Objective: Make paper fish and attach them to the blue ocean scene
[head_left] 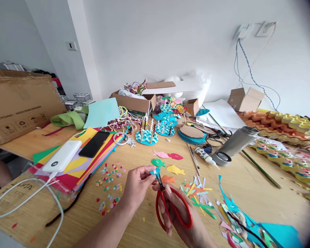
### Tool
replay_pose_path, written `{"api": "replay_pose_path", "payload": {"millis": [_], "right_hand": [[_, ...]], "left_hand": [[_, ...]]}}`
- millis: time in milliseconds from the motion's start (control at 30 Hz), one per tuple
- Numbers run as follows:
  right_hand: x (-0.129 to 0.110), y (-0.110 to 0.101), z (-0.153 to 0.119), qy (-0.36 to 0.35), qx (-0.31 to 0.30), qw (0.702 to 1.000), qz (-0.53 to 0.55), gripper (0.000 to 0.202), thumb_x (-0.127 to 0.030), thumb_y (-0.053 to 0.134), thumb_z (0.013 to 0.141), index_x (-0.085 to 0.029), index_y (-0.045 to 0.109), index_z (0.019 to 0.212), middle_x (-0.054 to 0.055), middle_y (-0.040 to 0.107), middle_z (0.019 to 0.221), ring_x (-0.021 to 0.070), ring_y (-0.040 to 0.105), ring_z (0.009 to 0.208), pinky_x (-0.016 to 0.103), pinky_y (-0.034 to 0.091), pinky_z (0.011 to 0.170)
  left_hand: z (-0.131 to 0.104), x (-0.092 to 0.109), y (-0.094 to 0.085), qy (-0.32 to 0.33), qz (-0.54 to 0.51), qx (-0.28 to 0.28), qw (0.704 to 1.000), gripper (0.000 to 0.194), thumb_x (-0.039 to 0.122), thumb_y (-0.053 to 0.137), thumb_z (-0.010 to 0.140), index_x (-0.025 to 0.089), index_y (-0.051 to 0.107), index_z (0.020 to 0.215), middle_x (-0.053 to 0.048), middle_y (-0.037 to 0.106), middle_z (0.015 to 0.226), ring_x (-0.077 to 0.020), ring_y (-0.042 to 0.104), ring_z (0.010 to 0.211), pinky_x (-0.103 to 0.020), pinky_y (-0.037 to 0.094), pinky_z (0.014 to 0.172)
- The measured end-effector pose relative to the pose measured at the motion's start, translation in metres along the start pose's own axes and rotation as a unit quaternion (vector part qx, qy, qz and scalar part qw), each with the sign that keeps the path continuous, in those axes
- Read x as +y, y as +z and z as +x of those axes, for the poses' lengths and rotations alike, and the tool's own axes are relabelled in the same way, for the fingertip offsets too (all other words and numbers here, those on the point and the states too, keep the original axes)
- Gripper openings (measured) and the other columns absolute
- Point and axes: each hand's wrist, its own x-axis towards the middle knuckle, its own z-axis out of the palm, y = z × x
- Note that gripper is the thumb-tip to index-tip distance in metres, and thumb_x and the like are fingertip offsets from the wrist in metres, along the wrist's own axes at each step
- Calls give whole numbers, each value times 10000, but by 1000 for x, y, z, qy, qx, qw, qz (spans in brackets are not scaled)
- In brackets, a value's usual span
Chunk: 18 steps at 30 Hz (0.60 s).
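Note:
Between the thumb and fingers of my left hand [141, 184] is a small piece of blue paper [156, 171]. My right hand [179, 213] grips red-handled scissors [186, 206], whose dark blades meet the paper's lower edge. How far the blades are apart is hard to see. Just beyond my hands lie paper fish: a pink fish [160, 154], a red fish [175, 156], a green fish [157, 163], a yellow fish [175, 169] and an orange fish [168, 179], the last partly hidden by my right hand.
Paper confetti [111, 175] is scattered at left, cut strips [196, 193] at right. A white power bank [62, 155] and black phone [94, 144] rest on coloured sheets. Behind stand blue decorated discs [146, 137]; a glue bottle [206, 156] and steel flask [235, 143] lie right.

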Motion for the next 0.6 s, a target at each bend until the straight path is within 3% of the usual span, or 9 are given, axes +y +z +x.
{"api": "replay_pose_path", "payload": {"millis": [367,600], "right_hand": [[3,-1,2,-11,-8,1000,-22,327,-410,515,888,-131,526,1059,-16,581,611,66,479,351,167,404,310],[2,-2,2,-26,-7,999,-27,283,-401,509,891,-141,549,997,-30,548,578,65,459,352,172,402,319]], "left_hand": [[1,3,0,-18,-30,-8,999,319,194,711,613,80,697,911,-11,683,615,-112,599,522,-231,494,578],[0,2,2,-29,-40,-6,999,317,196,734,583,89,704,880,-48,725,699,-149,653,609,-256,516,639]]}}
